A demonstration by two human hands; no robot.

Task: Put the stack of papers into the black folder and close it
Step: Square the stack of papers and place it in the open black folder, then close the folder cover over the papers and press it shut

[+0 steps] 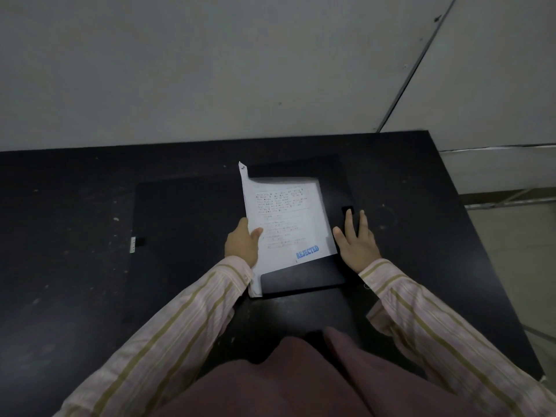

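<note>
On the dark table (75, 296) the black folder (192, 224) lies open with the stack of papers (288, 224) seemingly tucked under its right-side pockets, the left hand (242, 243) pinching the papers' left edge while the right hand (356, 240) rests flat and empty on the folder.

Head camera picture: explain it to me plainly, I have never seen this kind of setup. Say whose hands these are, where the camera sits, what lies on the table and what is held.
There is no machine here. A person wears a camera on the head, looking forward and down, so you see their own arms in striped sleeves. On the black table lies an open black folder. A stack of papers, stamped REJECTED in blue, lies on the folder's right half, its corners tucked under black flaps. The left hand grips the papers' left edge, thumb on top. The right hand rests flat on the folder beside the papers, holding nothing. The folder is not yet closed.
</note>
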